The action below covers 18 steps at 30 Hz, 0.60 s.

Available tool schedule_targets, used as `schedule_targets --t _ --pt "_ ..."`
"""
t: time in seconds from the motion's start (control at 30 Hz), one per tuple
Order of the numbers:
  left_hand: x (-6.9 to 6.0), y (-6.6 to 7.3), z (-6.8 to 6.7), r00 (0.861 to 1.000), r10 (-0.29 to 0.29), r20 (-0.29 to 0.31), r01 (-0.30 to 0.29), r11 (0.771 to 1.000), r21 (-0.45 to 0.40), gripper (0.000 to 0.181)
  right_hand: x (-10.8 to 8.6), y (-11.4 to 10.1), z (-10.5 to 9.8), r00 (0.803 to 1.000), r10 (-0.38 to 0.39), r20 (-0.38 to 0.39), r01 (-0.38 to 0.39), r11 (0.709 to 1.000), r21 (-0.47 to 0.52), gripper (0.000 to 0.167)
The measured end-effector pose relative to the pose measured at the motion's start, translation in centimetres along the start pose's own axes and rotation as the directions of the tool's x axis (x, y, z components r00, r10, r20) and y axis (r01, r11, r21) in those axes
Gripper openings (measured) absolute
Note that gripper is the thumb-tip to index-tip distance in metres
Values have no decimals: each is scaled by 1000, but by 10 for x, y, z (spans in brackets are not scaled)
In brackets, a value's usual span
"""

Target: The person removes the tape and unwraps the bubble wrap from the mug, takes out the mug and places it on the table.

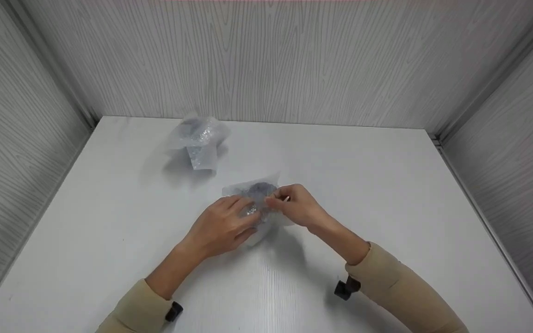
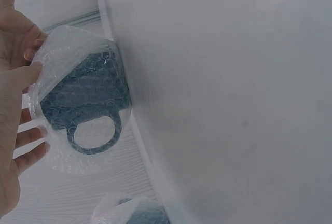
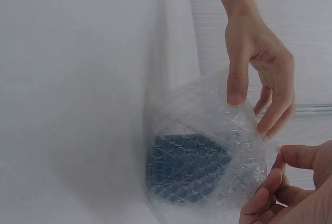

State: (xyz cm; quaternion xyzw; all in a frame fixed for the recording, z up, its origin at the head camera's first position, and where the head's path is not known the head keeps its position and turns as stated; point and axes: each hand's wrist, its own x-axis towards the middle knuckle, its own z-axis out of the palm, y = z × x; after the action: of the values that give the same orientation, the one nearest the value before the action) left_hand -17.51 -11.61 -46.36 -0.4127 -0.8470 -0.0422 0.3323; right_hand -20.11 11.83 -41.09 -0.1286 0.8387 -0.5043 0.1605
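A blue mug [image 2: 88, 89] with a round handle stands on the table inside clear bubble wrap [image 3: 241, 130]. My left hand [image 1: 222, 225] grips the wrapped mug from the left, thumb on the near side and fingers spread round the wrap. On the other side, my right hand [image 1: 299, 206] pinches the wrap's upper edge between thumb and curled fingers. In the right wrist view the right hand [image 3: 295, 187] is close below the left hand [image 3: 259, 63]. The wrap hides part of the mug.
A second bubble-wrapped bundle [image 1: 201, 138] sits at the back left of the white table [image 1: 368, 162], with a dark blue thing [image 2: 148, 214] showing through. Wood-grained panels [image 1: 257, 60] stand behind and at both sides.
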Motion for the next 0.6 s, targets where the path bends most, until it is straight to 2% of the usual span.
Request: schedule_targets --t 0.23,0.6 --pt "-1 -1 0 1000 7 0 -7 1000 1 32 0 1 1 1000 -9 -17 9 1000 4 20" --pt "0 -2 0 1000 8 5 -8 1000 8 34 -5 5 2 990 -113 -87 108 992 -62 16"
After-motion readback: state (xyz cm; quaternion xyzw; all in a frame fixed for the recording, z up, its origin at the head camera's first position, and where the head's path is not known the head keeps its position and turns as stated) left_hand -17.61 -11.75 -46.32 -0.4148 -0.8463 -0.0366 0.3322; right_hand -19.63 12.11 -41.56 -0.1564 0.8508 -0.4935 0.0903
